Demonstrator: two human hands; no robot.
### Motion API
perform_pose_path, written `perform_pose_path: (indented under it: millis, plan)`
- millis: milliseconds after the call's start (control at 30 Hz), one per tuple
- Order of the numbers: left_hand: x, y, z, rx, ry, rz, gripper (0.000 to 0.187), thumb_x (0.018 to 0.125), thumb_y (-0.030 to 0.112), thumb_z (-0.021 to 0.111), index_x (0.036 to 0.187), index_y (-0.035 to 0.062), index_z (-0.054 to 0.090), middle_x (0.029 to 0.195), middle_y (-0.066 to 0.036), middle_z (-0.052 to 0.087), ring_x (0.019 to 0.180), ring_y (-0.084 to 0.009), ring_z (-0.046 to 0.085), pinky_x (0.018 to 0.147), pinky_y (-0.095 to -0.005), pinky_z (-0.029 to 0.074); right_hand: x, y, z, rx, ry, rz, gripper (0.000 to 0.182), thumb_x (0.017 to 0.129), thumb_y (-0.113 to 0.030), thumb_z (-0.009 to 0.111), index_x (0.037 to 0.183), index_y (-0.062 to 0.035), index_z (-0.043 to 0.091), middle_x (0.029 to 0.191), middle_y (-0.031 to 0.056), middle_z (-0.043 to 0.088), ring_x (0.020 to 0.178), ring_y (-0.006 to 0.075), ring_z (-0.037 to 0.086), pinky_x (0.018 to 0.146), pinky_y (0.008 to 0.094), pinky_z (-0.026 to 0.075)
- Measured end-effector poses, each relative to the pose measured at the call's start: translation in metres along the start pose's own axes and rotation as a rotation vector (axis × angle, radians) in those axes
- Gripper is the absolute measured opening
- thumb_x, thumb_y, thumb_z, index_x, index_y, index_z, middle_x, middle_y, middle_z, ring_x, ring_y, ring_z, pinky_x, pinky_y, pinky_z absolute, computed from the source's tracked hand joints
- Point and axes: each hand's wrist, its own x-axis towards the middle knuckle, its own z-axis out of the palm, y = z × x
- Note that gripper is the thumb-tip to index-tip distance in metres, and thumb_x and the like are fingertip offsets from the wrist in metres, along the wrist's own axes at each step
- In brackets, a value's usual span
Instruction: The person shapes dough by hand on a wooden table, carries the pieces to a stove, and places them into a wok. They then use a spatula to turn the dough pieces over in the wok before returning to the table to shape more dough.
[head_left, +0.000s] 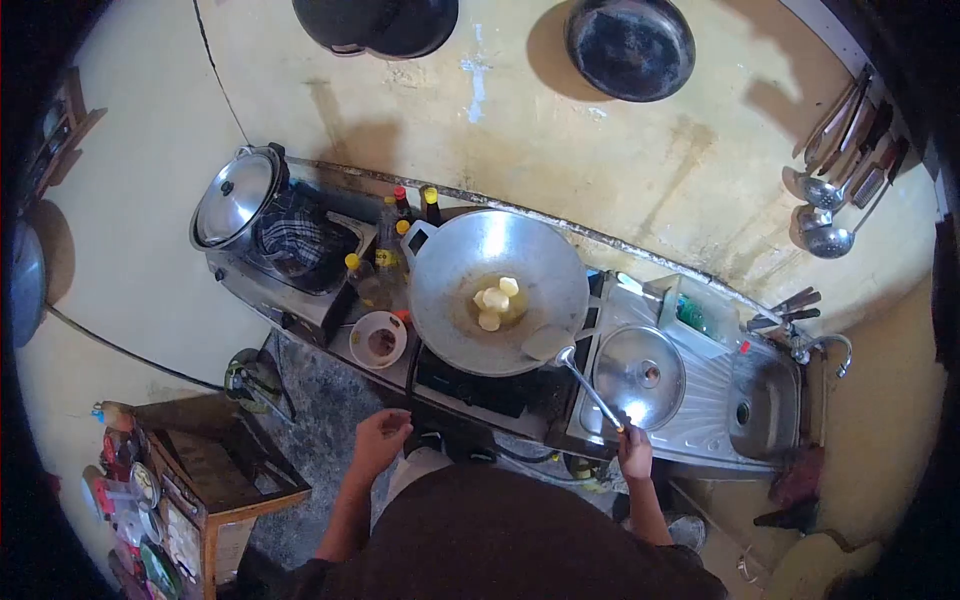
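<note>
My right hand (pixel 635 453) grips the handle of a long metal spatula (pixel 592 388), its broad flat head resting over the near right rim of a large wok (pixel 440 325). Several pale yellowish pieces of food (pixel 495 300) lie together in the oil at the bottom of the wok. My left hand (pixel 383 440) hovers in front of the counter, below a small bowl (pixel 378 340) with brownish contents. Its fingers are loosely bent, a little apart, with nothing in them.
Bottles (pixel 375 285) crowd the wok's left side. Further left, a lidded pot (pixel 238 200) and a checked cloth (pixel 295 235) sit on another stove. Right of the wok are a round metal lid (pixel 640 378), a plastic rack (pixel 700 318) and a sink (pixel 762 405). A wooden shelf (pixel 225 465) stands lower left.
</note>
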Motion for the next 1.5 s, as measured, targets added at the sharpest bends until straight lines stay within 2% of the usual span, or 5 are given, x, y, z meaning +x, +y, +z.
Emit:
perform_pose_path:
  millis: [133,500,633,1133,1500]
  plan:
    - [-0.02,0.006,-0.007,0.106,0.001,-0.051,0.025,0.076,0.012,0.067,0.099,0.0019,0.065,0.091,-0.01,0.068,0.084,-0.0182,0.066,0.076,-0.0311,0.05,0.01,0.011,0.015,-0.242,0.081,-0.045,0.024,0.081,-0.015,0.056,0.103,-0.005,0.057,0.094,0.0132,0.057,0.088,0.0327,0.05,0.077,0.0438,0.04]
    - [-0.059,-0.016,-0.062,0.175,0.011,-0.191,0.026,0.077,0.014,0.067,0.1,0.0025,0.065,0.092,-0.01,0.068,0.088,-0.0184,0.064,0.079,-0.0319,0.05,-0.012,-0.008,0.042,-0.456,0.407,0.181,0.058,0.082,-0.027,0.056,0.131,-0.0065,0.033,0.137,0.0228,0.03,0.124,0.042,0.03,0.099,0.0554,0.023]
    - [-0.074,-0.044,-0.099,0.092,0.072,-0.202,0.026,0.077,0.013,0.067,0.101,0.002,0.064,0.094,-0.011,0.067,0.089,-0.0177,0.064,0.081,-0.032,0.05,-0.033,-0.044,0.066,-0.472,0.413,0.145,0.062,0.08,-0.027,0.059,0.132,-0.0065,0.031,0.137,0.0253,0.027,0.125,0.0428,0.027,0.099,0.0561,0.021]
    - [-0.23,-0.204,-0.368,0.019,0.069,-0.142,0.019,0.076,0.004,0.066,0.094,-0.0019,0.064,0.09,-0.011,0.067,0.084,-0.0162,0.065,0.077,-0.0291,0.051,-0.256,-0.361,0.194,-0.203,0.274,0.193,0.06,0.077,-0.018,0.064,0.129,-0.0031,0.037,0.137,0.0229,0.027,0.127,0.0424,0.025,0.103,0.0542,0.02]
    - [-0.335,-0.237,-0.394,0.055,0.309,-0.146,0.023,0.075,0.005,0.066,0.098,0.0011,0.064,0.089,-0.011,0.067,0.082,-0.0168,0.065,0.077,-0.0303,0.051,-0.273,-0.46,0.256,0.123,-0.107,-0.234,0.054,0.076,-0.019,0.064,0.122,-0.0006,0.043,0.127,0.0248,0.037,0.119,0.0443,0.033,0.099,0.0528,0.027]
